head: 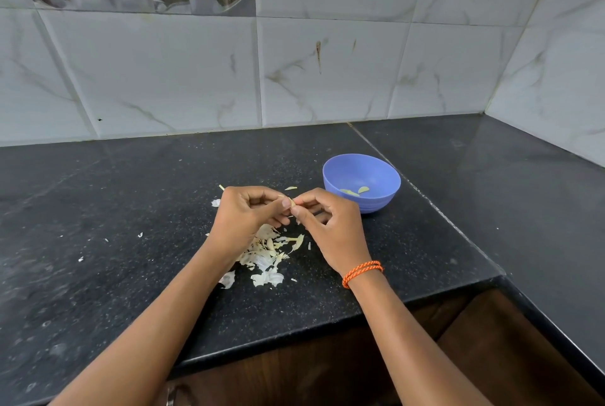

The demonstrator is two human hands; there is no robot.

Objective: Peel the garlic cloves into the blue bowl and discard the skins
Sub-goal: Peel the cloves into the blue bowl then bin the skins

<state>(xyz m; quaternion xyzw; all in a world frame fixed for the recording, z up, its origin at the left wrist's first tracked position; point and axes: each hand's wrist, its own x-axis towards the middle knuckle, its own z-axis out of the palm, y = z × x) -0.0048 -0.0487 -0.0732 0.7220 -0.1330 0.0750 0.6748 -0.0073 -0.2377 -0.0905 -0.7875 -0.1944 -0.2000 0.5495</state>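
Near the middle of the frame, both hands meet over the black granite counter (131, 209). The left hand (244, 215) and the right hand (330, 225) each pinch a small garlic clove (293, 203) between thumb and fingertips, fingers curled. Below them lies a heap of papery garlic skins (266, 255), with stray flakes around. Just right of the hands stands the blue bowl (361, 181), holding a few peeled cloves (355, 191). An orange thread bracelet (361, 273) circles the right wrist.

Black counter (131, 225) bears blue bowl (379, 199), garlic skins (265, 258) (heaped).
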